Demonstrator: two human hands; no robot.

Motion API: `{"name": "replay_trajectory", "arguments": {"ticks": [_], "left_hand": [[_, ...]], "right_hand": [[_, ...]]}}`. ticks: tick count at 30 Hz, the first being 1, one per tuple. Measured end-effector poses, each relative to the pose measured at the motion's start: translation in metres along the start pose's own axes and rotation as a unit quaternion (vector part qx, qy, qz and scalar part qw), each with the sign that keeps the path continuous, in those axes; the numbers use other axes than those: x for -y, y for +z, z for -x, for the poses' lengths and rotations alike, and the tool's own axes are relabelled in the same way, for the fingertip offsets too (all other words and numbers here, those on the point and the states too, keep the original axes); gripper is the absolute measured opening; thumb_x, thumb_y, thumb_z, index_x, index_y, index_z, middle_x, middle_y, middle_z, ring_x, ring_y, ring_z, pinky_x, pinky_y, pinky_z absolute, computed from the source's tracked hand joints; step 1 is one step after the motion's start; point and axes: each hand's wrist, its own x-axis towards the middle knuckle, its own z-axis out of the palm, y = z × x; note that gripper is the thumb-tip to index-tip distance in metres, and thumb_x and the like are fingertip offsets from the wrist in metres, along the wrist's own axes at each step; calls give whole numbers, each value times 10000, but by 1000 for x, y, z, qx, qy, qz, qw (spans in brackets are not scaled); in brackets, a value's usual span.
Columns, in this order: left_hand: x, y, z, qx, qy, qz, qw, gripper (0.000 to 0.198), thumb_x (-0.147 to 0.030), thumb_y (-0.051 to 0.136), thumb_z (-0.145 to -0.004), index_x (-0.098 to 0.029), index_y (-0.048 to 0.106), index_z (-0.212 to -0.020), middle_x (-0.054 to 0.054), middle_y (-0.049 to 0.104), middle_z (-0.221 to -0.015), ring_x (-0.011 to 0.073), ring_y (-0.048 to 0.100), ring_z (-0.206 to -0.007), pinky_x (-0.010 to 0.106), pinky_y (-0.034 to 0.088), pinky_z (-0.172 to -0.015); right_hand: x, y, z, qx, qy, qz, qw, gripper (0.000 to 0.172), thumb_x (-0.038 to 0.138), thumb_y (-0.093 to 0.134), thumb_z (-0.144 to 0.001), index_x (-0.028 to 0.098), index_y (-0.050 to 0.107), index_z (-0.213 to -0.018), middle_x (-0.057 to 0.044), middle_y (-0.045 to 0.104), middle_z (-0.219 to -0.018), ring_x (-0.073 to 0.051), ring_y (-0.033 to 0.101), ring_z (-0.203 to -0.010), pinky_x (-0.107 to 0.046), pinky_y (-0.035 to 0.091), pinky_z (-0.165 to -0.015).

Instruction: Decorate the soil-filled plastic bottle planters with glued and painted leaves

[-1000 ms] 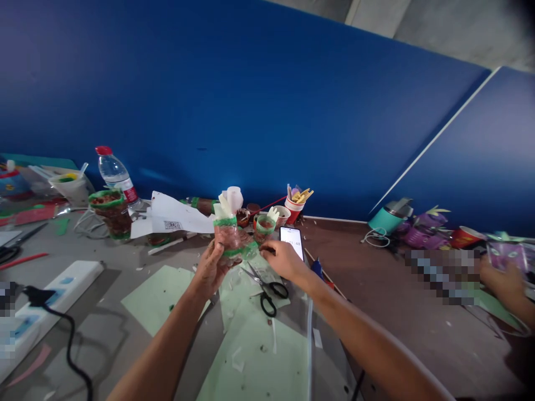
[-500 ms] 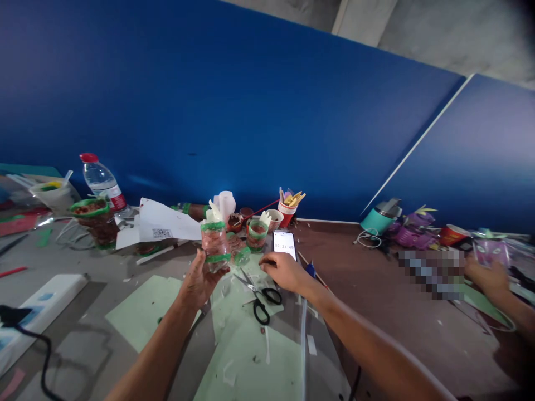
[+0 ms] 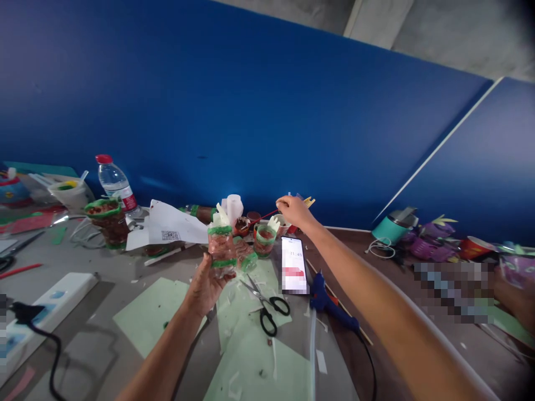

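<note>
My left hand (image 3: 209,287) is closed around the lower part of a clear plastic cup (image 3: 222,248) with a brown coating and green bands, upright above the table. Spiky white pieces (image 3: 221,216) show just behind its rim. At the back, my right hand (image 3: 292,209) pinches the upper end of a thin red stick (image 3: 266,215). The stick's lower end rests in a small container of brown stuff (image 3: 242,224). Another brown cup with green rims (image 3: 264,240) stands nearby, and a similar one (image 3: 244,253) lies tilted behind the held cup.
Black-handled scissors (image 3: 267,312) lie open on pale green paper (image 3: 251,362). Right of them are a phone (image 3: 293,259) and a blue glue gun (image 3: 334,306). A power strip (image 3: 50,306) and a water bottle (image 3: 117,186) stand left. Another person's hand (image 3: 512,295) is far right.
My right hand has moved from over the phone to the back and taken hold of the red stick. The phone and glue gun show more fully. My left hand still holds the cup.
</note>
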Motion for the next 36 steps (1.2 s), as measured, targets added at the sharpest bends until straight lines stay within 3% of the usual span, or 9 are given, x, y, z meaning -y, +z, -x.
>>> {"name": "replay_trajectory", "arguments": {"ticks": [4, 9, 15, 25, 36], "left_hand": [[3, -6, -1, 17, -7, 1, 1000, 486, -507, 776, -624, -171, 654, -953, 43, 722, -843, 163, 657, -661, 286, 564, -574], [6, -8, -1, 27, -20, -21, 999, 453, -488, 747, -678, -164, 667, -984, 59, 720, -884, 165, 658, -711, 286, 561, -614], [7, -9, -2, 26, -24, -32, 999, 456, -503, 735, -684, -162, 676, -980, 69, 720, -877, 170, 650, -695, 295, 552, -611], [6, -5, 0, 11, -33, -30, 999, 444, -503, 768, -640, -163, 695, -914, 66, 727, -832, 173, 645, -661, 299, 544, -592], [7, -6, 2, 25, -28, -12, 999, 356, -476, 729, -706, -174, 697, -891, 57, 722, -834, 165, 649, -676, 293, 544, -613]], "right_hand": [[-13, 4, -30, 54, 65, 35, 996, 238, 295, 521, -896, 140, 697, -855, -103, 705, -952, -245, 622, -958, -340, 445, -852], [-18, 21, -49, 122, 139, 20, 983, 292, 349, 539, -916, 161, 579, -1136, -76, 599, -1154, -205, 607, -974, -411, 515, -835], [-14, 39, -65, 179, 214, -38, 960, 316, 324, 553, -910, 158, 553, -1179, -84, 585, -1174, -212, 606, -983, -414, 524, -822], [-9, 46, -75, 241, 269, -91, 928, 324, 327, 553, -910, 160, 547, -1188, -87, 580, -1184, -215, 602, -993, -421, 520, -829], [-4, 56, -73, 289, 297, -125, 902, 324, 323, 554, -909, 159, 546, -1189, -87, 579, -1184, -214, 603, -992, -420, 521, -827]]}}
